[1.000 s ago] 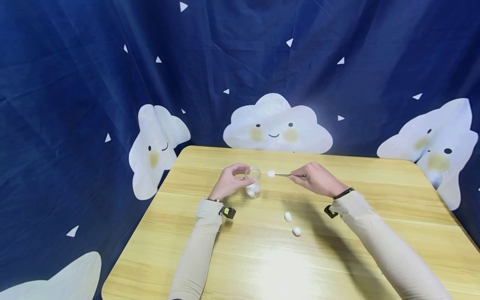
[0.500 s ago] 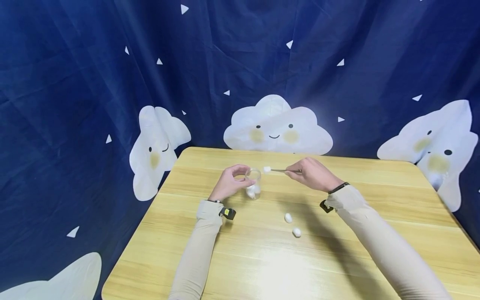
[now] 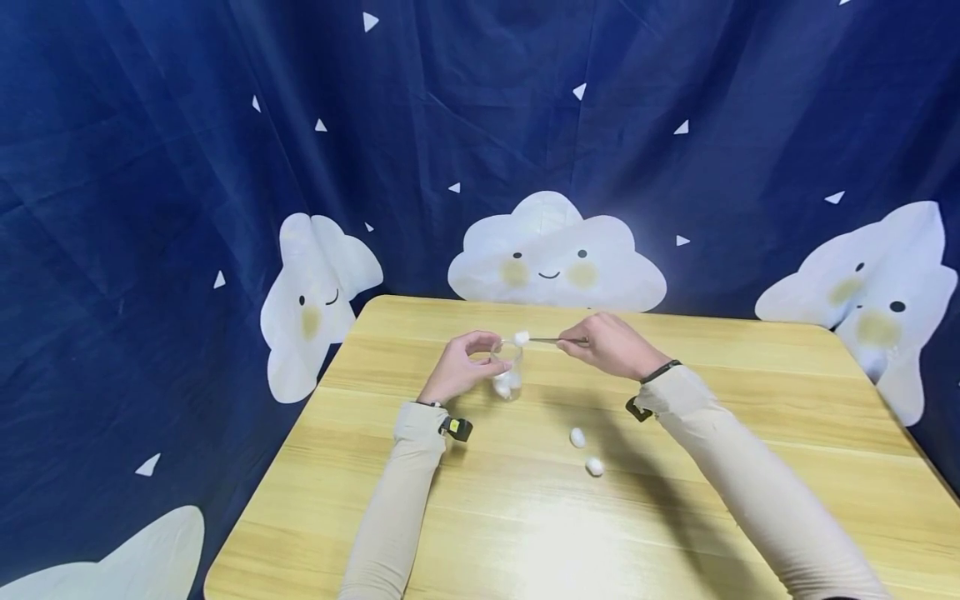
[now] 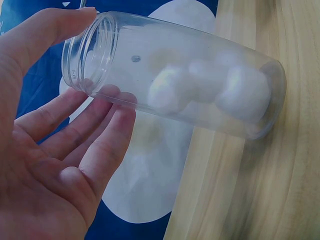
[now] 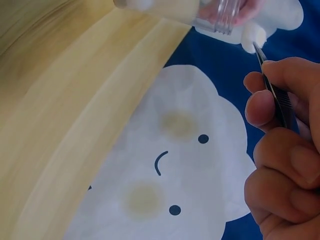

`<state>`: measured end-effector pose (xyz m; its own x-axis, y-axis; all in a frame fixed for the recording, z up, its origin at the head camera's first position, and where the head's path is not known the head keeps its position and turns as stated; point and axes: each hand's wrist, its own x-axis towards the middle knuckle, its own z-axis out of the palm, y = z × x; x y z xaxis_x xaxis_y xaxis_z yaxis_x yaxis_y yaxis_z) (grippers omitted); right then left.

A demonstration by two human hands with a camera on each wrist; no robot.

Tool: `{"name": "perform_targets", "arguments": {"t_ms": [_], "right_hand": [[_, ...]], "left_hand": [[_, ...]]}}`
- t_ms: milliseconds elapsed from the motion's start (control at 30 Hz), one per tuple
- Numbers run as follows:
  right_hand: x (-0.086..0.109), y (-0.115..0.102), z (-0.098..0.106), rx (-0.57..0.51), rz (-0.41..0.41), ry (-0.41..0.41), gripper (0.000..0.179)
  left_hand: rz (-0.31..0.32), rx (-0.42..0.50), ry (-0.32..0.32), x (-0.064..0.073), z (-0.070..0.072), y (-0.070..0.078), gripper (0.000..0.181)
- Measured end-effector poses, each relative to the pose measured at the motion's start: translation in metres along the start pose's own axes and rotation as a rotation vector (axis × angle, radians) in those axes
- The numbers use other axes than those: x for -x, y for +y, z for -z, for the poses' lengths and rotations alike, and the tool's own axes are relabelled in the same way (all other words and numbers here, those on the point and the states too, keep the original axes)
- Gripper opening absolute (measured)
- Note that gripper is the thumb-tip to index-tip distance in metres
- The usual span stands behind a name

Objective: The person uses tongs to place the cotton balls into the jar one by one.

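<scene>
My left hand (image 3: 465,367) grips a clear plastic jar (image 4: 165,75) near its threaded mouth, thumb on one side and fingers on the other. Several white cotton balls (image 4: 242,92) lie at the bottom of the jar. In my right hand (image 3: 611,346) a pair of dark metal tweezers (image 5: 280,102) is pinched between thumb and fingers. The tips hold one cotton ball (image 5: 253,36), right at the jar's rim in the head view.
Two loose cotton balls (image 3: 577,437) lie on the wooden table (image 3: 360,517), between the forearms. Behind the table hangs a dark blue curtain (image 3: 420,100) printed with white smiling clouds. Each wrist wears a small black camera (image 3: 457,428).
My right hand has moved left and slightly up, carrying the cotton ball in the tweezers to the jar's mouth. My left hand and the jar have stayed in place.
</scene>
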<state>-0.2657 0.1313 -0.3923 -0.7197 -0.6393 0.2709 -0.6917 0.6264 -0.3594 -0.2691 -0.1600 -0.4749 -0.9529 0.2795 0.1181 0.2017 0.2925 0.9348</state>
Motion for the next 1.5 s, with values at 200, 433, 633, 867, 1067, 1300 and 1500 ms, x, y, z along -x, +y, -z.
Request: {"name": "perform_targets", "arguments": {"t_ms": [200,433,633,867,1067,1300,1500], "right_hand": [[-0.007,-0.003,-0.005,0.019,0.024,-0.014,0.017],[-0.009,-0.008,-0.008,0.011,0.025,-0.030,0.016],[-0.008,-0.008,-0.009,0.002,0.024,-0.028,0.015],[-0.008,-0.008,-0.011,0.005,0.032,-0.033,0.014],[-0.009,-0.009,-0.013,0.015,0.035,-0.035,0.014],[-0.010,-0.009,-0.014,0.029,0.036,-0.051,0.016],[-0.009,-0.009,-0.014,0.034,0.036,-0.042,0.015]], "left_hand": [[0.005,0.012,0.003,-0.001,0.000,-0.001,0.056],[-0.001,0.030,0.006,0.000,0.000,-0.001,0.050],[-0.008,0.034,0.009,-0.001,-0.001,-0.001,0.050],[-0.020,0.027,0.012,-0.002,-0.001,-0.003,0.048],[-0.031,0.018,0.015,-0.002,-0.001,-0.004,0.047],[-0.031,0.021,0.013,-0.002,-0.001,-0.004,0.047],[-0.031,0.022,0.012,-0.002,-0.001,-0.004,0.048]]}}
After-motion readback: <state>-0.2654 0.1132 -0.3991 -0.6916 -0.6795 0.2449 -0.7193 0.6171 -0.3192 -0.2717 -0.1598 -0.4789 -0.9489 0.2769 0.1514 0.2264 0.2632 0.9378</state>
